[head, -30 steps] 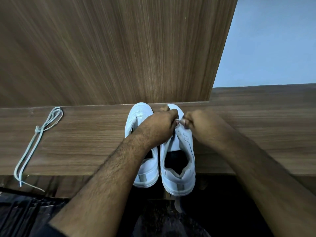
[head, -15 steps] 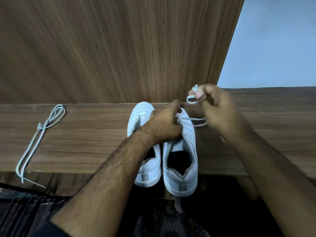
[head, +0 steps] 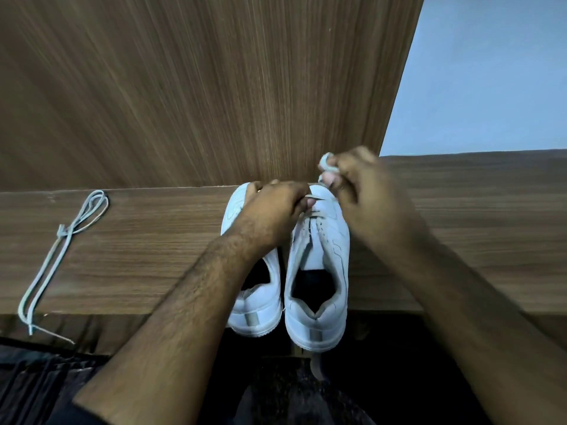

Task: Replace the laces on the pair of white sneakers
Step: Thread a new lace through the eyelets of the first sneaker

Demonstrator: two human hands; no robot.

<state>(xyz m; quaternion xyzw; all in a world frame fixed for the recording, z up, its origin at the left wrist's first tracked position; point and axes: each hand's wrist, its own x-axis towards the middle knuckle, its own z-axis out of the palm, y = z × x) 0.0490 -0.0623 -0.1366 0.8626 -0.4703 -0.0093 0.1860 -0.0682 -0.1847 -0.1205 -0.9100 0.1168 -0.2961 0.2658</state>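
Observation:
Two white sneakers stand side by side on a wooden shelf (head: 153, 256), toes toward the back panel, heels over the front edge. My left hand (head: 273, 213) lies across the left sneaker (head: 260, 308) and pinches a lace end at the front eyelets of the right sneaker (head: 319, 271). My right hand (head: 359, 191) is above the right sneaker's toe and grips a bunched white lace (head: 326, 162) wound on its fingers. A second loose white lace (head: 61, 240) lies on the shelf at the far left.
A tall wood-grain panel (head: 199, 87) rises right behind the sneakers. A pale blue wall (head: 491, 72) shows at the upper right. Below the shelf's front edge it is dark, with dark fabric at the lower left (head: 36, 388).
My right hand has come back down and left toward the right sneaker's toe, lace still wound on its fingers. My left hand stays at the front eyelets.

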